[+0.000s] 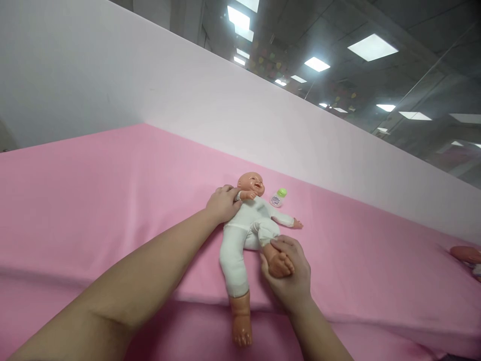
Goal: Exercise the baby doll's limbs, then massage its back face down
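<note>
A baby doll (246, 223) in a white suit lies on its back on the pink sheet (112, 190). My left hand (222, 203) is closed around the doll's arm near its shoulder. My right hand (287, 273) grips the doll's bare foot, with that leg bent up. The doll's other leg stretches toward me, its foot over the sheet's fold. A small bottle with a green cap (278, 197) lies beside the doll's head.
A white partition wall (225, 100) runs behind the pink surface. At the far right edge part of another doll (466, 254) shows. Ceiling lights hang above the wall.
</note>
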The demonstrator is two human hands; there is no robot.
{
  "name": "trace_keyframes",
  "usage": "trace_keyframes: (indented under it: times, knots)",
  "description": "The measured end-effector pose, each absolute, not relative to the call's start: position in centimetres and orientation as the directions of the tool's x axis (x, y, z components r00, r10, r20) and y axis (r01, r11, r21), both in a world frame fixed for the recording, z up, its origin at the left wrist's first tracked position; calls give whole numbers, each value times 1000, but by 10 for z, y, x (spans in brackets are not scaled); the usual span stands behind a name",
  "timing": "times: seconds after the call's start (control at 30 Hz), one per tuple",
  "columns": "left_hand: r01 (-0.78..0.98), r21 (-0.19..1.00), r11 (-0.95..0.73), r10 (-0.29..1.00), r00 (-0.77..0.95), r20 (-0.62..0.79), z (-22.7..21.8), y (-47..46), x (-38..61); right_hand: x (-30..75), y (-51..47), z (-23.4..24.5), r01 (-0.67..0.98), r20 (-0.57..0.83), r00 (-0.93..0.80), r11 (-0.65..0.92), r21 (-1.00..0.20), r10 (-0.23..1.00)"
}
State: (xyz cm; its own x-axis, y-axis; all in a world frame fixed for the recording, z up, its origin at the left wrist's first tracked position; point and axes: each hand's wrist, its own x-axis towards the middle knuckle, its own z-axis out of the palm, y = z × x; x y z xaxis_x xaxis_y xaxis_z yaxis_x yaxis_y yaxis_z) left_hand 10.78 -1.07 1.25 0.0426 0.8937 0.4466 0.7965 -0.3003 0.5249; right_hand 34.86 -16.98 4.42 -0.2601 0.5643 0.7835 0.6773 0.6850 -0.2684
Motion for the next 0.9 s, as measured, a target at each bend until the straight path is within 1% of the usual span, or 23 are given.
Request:
trace_keyframes:
  times: [0.1,0.2,0.33,0.43,0.53,0.6,0.7,0.8,0.9]
  knots:
    - [830,466,-307,901,95,423,13,-13,109,343,-140,49,697,761,-287,672,-251,582]
    - [844,444,-299,904,102,416,13,-11,107,338,-118,53,728,704,-286,625,-281,650]
    - [844,438,-311,900,113,421,12,-9,106,334,-100,52,759,653,-254,565,-322,714]
    - [839,440,-320,895,116,431,11,-8,108,332,-95,50,772,634,-245,543,-330,733]
    - [820,466,-333,887,104,450,9,-8,108,331,-96,51,775,626,-228,528,-347,746]
    - [789,508,-345,882,88,463,7,-6,107,331,-101,55,768,625,-230,533,-354,746]
    - [709,626,-325,892,9,453,3,1,99,332,-120,60,749,653,-252,571,-337,714]
    - [609,772,-180,921,-171,349,-3,14,86,336,-149,64,732,679,-283,610,-303,677]
    - [494,869,-12,910,-356,215,-10,27,74,343,-181,63,715,672,-304,628,-308,675]
